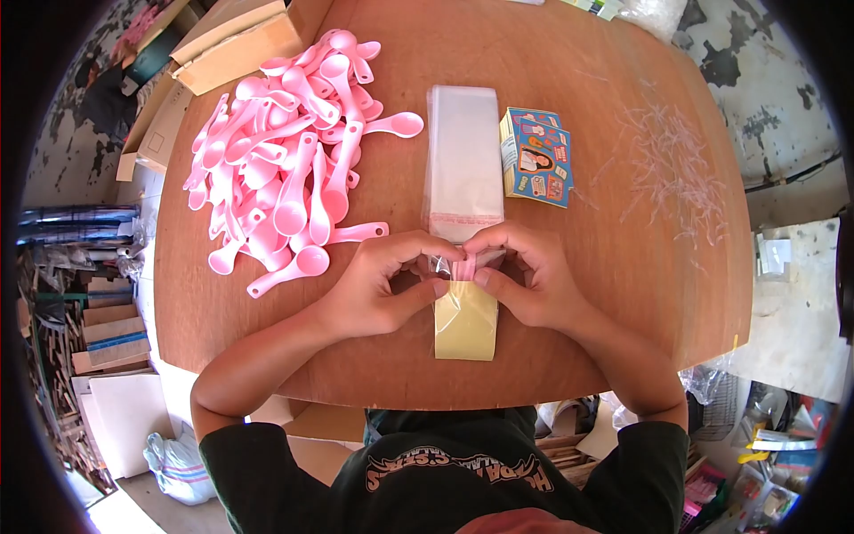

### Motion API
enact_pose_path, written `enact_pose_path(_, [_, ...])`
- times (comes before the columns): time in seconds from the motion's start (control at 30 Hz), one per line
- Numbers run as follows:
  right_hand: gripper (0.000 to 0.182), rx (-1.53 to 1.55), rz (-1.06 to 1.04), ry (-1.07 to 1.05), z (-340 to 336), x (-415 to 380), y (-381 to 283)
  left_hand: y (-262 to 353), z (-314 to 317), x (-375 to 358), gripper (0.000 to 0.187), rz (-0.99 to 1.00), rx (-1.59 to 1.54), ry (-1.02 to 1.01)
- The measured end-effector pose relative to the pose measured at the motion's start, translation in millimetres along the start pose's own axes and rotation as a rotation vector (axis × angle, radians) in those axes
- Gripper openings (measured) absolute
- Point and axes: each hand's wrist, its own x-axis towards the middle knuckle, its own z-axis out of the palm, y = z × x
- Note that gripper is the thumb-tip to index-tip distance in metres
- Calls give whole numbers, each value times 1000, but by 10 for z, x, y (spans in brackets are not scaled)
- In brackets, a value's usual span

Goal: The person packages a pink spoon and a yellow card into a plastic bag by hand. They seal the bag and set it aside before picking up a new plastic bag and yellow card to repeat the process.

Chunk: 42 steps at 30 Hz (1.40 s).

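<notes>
Between my two hands is a clear plastic bag [465, 325] with a pale yellow card inside, lying near the table's front edge. My left hand [391, 278] pinches the bag's top on the left side, and my right hand [527, 271] pinches it on the right. A bit of pink [463, 269] shows between the fingertips; its full shape is hidden. Just beyond the hands lies a stack of clear plastic bags [465, 147]. To its right sits a stack of printed blue cards [536, 160]. A large heap of pink plastic spoons [289, 182] spreads out on the left.
The brown wooden table [623, 267] has a rounded edge. Thin clear strips [676, 169] are scattered over its right side. A cardboard box [245, 49] stands at the back left corner. On the floor at left are cardboard pieces [116, 334] and a tied plastic bag [178, 467].
</notes>
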Motion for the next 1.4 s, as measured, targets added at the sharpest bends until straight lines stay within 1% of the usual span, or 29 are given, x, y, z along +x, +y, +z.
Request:
enact_pose_path(0.17, [16,-16,-2,1,-1,1,-2,-1,-1,-2,31,22,14,2])
enact_pose_path(0.23, [17,-12,-13,-5,-5,-6,37,3,-9,-10,30,-25,27,-4])
enact_pose_path(0.3, [17,-7,-25,-11,-1,-6,45,-4,-5,-19,31,-22,-3,11])
enact_pose_path(0.37, [24,251,99,28,10,-8,37,-21,3,-17,32,-20,-34,25])
enact_pose_path(0.4, [24,250,99,27,-8,1,33,-32,16,-6,33,3,-98,89])
enact_pose_path(0.43, [29,274,124,36,-42,16,27,-43,23,1,35,25,-163,154])
enact_pose_path(0.47, [34,297,149,45,-62,27,18,-54,5,-4,38,5,-194,145])
enact_pose_path(0.5, [34,297,149,44,-59,29,0,-68,6,-2,38,5,-194,146])
enact_pose_path(0.57, [43,332,198,19,-48,23,-29,-92,8,7,40,56,-211,198])
enact_pose_path(0.67, [46,294,229,44,-56,17,-14,-64,9,26,43,37,-230,224])
enact_pose_path(0.7, [46,294,230,45,-59,18,1,-48,7,30,43,36,-230,224])
enact_pose_path(0.77, [47,341,198,84,-64,24,34,-21,1,35,49,-19,-289,177])
enact_pose_path(0.87, [47,370,220,90,-83,30,15,-19,16,41,54,-33,-272,195])
enact_pose_path(1.07, [45,409,215,82,-86,33,-22,-55,9,38,55,11,-237,201])
enact_pose_path(1.4, [43,390,214,103,-91,29,9,-31,-9,26,59,-21,-264,179])
